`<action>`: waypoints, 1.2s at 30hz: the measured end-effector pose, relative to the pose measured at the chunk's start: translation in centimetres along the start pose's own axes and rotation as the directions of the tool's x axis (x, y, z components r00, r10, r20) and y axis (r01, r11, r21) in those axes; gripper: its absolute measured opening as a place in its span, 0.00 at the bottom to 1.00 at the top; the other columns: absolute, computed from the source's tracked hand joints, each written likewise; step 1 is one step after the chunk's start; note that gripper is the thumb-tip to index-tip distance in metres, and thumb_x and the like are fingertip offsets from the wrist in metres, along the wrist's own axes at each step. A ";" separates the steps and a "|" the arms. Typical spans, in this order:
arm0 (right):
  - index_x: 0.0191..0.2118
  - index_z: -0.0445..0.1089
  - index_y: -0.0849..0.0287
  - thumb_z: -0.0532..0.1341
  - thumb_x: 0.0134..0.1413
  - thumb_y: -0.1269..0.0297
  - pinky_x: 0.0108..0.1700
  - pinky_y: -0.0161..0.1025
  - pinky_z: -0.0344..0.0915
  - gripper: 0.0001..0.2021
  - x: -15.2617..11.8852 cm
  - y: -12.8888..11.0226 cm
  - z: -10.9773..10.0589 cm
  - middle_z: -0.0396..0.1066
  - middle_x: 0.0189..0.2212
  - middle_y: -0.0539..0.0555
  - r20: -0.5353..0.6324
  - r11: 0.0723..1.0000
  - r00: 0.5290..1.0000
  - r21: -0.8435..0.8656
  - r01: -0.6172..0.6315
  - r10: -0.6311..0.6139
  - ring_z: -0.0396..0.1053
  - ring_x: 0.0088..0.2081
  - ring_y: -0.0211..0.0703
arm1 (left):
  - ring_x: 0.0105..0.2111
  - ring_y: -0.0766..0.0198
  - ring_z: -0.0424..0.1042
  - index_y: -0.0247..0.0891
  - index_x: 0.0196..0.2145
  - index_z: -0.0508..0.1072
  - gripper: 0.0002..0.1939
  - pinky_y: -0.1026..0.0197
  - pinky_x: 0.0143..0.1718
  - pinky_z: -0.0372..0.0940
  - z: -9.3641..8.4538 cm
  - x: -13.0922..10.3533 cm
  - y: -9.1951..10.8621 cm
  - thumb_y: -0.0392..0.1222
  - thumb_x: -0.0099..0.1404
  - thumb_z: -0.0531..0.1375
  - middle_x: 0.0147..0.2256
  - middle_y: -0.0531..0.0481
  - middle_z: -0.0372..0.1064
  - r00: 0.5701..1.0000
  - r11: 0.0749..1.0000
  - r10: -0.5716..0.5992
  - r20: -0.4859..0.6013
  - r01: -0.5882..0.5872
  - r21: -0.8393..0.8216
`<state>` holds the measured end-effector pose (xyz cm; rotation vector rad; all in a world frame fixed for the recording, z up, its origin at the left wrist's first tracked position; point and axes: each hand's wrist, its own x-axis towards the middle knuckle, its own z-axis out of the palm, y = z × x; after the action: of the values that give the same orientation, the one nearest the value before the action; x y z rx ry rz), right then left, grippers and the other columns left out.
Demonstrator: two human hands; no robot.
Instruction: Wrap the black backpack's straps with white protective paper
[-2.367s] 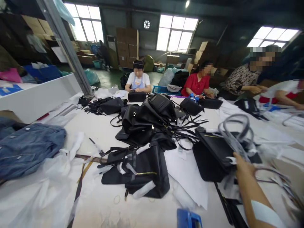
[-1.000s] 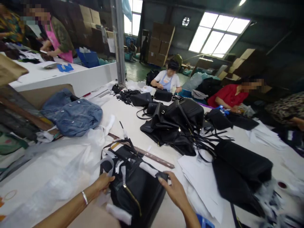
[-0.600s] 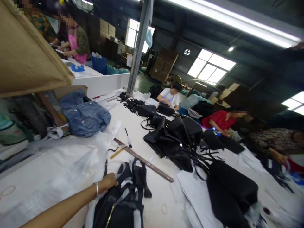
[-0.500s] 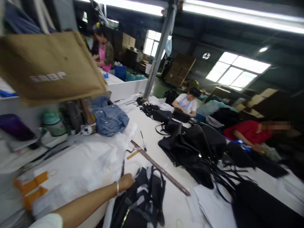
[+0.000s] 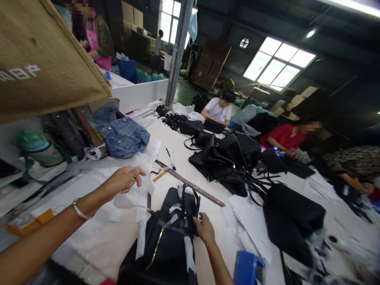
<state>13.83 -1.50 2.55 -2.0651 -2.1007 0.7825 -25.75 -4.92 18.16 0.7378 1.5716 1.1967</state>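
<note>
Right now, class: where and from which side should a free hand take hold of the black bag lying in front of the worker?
Probably the twin handle loops at the far end of the black bag, reached from above. The bag lies flat, so the loops stand up and let fingers hook under. The right hand already grips there; the left hand pinches white wrapping.

black bag (image 5: 166, 245) flat, white wrap (image 5: 141, 206) lifted

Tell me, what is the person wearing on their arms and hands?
Both forearms are bare, with no sleeves or gloves showing. The left hand has a thin silver bangle round its wrist. The right hand wears nothing that shows.
</note>
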 end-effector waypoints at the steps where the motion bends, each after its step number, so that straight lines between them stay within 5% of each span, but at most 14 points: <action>1: 0.52 0.65 0.62 0.53 0.59 0.57 0.48 0.43 0.66 0.20 0.8 -0.9 0.4 0.72 0.48 0.64 -0.016 1.000 1.000 -0.009 0.008 -0.008 0.71 0.50 0.53 | 0.13 0.76 0.45 0.32 0.38 0.75 0.20 0.71 0.13 0.44 -1.2 -0.5 1.6 0.54 0.61 0.60 0.22 0.49 0.70 0.998 0.998 0.057 0.011 -0.057 -0.013; 4: 0.55 0.64 0.65 0.52 0.61 0.62 0.56 0.45 0.61 0.20 1.9 -3.7 1.2 0.68 0.53 0.66 -0.078 0.992 0.990 -0.048 0.116 -0.119 0.65 0.57 0.55 | 0.13 0.76 0.46 0.34 0.42 0.74 0.21 0.71 0.13 0.44 -4.6 -1.3 3.8 0.55 0.63 0.58 0.23 0.51 0.69 0.985 0.987 0.160 -0.072 -0.157 0.045; 6: 0.54 0.64 0.64 0.49 0.62 0.66 0.57 0.43 0.59 0.18 2.4 -6.1 1.5 0.68 0.52 0.64 -0.068 0.965 0.964 -0.062 0.254 -0.258 0.65 0.56 0.52 | 0.13 0.75 0.47 0.35 0.42 0.73 0.19 0.72 0.14 0.44 -5.8 -0.9 2.3 0.53 0.62 0.57 0.23 0.53 0.68 0.977 0.989 0.122 -0.173 -0.104 0.108; 11: 0.45 0.70 0.58 0.51 0.62 0.67 0.49 0.38 0.63 0.11 4.7 -14.3 4.9 0.74 0.43 0.57 0.126 0.911 0.906 -0.038 0.411 -0.404 0.72 0.46 0.47 | 0.13 0.72 0.51 0.34 0.34 0.71 0.17 0.68 0.14 0.49 -4.0 3.0 -9.5 0.53 0.59 0.55 0.23 0.51 0.70 0.976 0.970 -0.144 -0.162 0.172 0.175; 14: 0.44 0.69 0.60 0.55 0.59 0.67 0.46 0.41 0.64 0.10 5.9 -18.8 9.0 0.74 0.42 0.61 0.194 0.915 0.904 -0.066 0.398 -0.380 0.72 0.45 0.52 | 0.14 0.69 0.56 0.36 0.32 0.70 0.15 0.65 0.15 0.54 -2.1 5.6 -15.7 0.52 0.59 0.54 0.29 0.49 0.73 0.965 0.954 -0.155 -0.210 0.201 0.223; 17: 0.46 0.67 0.64 0.56 0.55 0.70 0.43 0.45 0.65 0.13 6.3 -21.5 12.6 0.72 0.44 0.67 0.243 0.923 0.910 -0.110 0.369 -0.335 0.72 0.44 0.56 | 0.25 0.62 0.69 0.40 0.26 0.68 0.12 0.63 0.25 0.63 -1.4 7.5 -19.1 0.49 0.60 0.55 0.29 0.50 0.73 0.965 0.949 -0.108 -0.241 0.172 0.266; 20: 0.45 0.69 0.62 0.57 0.51 0.73 0.41 0.41 0.65 0.13 7.0 -21.9 13.8 0.73 0.44 0.63 0.301 0.916 0.890 -0.103 0.388 -0.343 0.73 0.42 0.53 | 0.44 0.55 0.72 0.42 0.32 0.71 0.05 0.58 0.45 0.66 -1.7 8.5 -21.8 0.41 0.61 0.55 0.38 0.48 0.75 0.965 0.920 0.015 -0.263 0.089 0.382; 23: 0.34 0.71 0.56 0.61 0.52 0.66 0.38 0.35 0.64 0.03 10.3 -21.1 12.1 0.76 0.34 0.52 0.351 0.912 0.862 -0.053 0.407 -0.365 0.73 0.38 0.46 | 0.52 0.53 0.70 0.42 0.44 0.70 0.14 0.53 0.54 0.63 -1.8 9.0 -25.1 0.36 0.62 0.52 0.50 0.44 0.72 0.950 0.776 0.195 -0.246 0.004 0.631; 30: 0.53 0.63 0.65 0.48 0.64 0.57 0.49 0.42 0.62 0.19 24.5 -21.2 7.3 0.68 0.51 0.66 0.075 0.977 0.986 -0.145 0.156 -0.147 0.68 0.51 0.52 | 0.51 0.50 0.73 0.38 0.49 0.69 0.19 0.52 0.51 0.69 -1.5 9.8 -29.2 0.31 0.62 0.49 0.53 0.39 0.71 0.947 0.541 0.285 -0.149 -0.031 0.841; 36: 0.49 0.66 0.67 0.54 0.59 0.57 0.46 0.44 0.63 0.19 28.9 -21.8 8.5 0.70 0.48 0.69 0.095 0.976 0.995 -0.214 0.036 -0.015 0.70 0.50 0.56 | 0.50 0.50 0.74 0.37 0.49 0.71 0.20 0.52 0.48 0.72 -1.6 10.1 -30.3 0.31 0.61 0.48 0.52 0.37 0.73 0.929 0.473 0.355 -0.105 -0.082 0.877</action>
<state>-11.80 24.75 -3.86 -2.1384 -2.3533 0.6864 -27.70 -6.51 -13.73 1.5206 2.4123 0.5908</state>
